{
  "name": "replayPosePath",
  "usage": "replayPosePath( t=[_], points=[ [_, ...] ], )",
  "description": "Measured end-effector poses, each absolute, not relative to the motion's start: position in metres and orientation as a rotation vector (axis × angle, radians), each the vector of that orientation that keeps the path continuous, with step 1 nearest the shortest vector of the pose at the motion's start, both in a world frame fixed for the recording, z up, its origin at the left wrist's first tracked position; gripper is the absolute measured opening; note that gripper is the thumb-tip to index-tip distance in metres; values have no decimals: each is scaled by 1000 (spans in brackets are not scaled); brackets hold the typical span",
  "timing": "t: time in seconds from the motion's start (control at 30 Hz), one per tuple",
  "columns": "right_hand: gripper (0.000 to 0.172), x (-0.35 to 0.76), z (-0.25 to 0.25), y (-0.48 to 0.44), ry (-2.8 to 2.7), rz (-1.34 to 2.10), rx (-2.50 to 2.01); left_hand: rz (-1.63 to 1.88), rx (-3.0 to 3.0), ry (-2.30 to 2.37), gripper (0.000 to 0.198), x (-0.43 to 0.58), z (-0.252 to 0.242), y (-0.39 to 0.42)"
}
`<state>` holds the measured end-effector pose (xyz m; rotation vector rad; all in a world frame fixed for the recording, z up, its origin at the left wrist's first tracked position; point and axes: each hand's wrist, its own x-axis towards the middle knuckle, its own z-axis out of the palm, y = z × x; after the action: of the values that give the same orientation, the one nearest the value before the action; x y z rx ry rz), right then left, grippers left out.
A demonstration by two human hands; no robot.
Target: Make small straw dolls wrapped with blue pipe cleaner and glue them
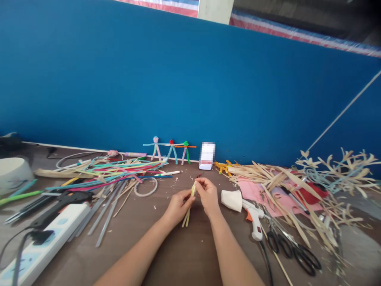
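Both hands meet over the middle of the table around a pale yellow-green pipe cleaner (186, 219). My left hand (177, 205) pinches it lower down, and two of its ends hang below those fingers. At the upper end, my right hand (207, 195) closes its fingertips on the same piece. The fingers hide part of it. Beyond the hands, three small pipe cleaner figures, one with a red head (172, 142), stand against the blue panel. A phone (207, 155) leans there to their right.
Many coloured pipe cleaners (119, 170), clear glue sticks (110, 212) and a power strip (50, 242) lie left. On the right are a white glue gun (255, 222), black-handled scissors (306, 259) and dried plant strips (276, 174). A blue panel (178, 87) rises behind.
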<state>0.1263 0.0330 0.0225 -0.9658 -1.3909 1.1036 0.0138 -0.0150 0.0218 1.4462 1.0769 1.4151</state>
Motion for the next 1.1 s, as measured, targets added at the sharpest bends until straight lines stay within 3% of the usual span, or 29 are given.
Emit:
replayPosePath(
  t=[0.17,0.67,1.1],
  points=[
    [16,125,24,27,-1569,913,-972,1493,1492,1254,12,12,18,-15],
    [27,126,37,12,-1950,162,-1026,1515,1851,1412,17,10,22,-19],
    [25,128,31,14,-1896,76,-936,1456,1959,1461,23,14,18,-20]
  ],
)
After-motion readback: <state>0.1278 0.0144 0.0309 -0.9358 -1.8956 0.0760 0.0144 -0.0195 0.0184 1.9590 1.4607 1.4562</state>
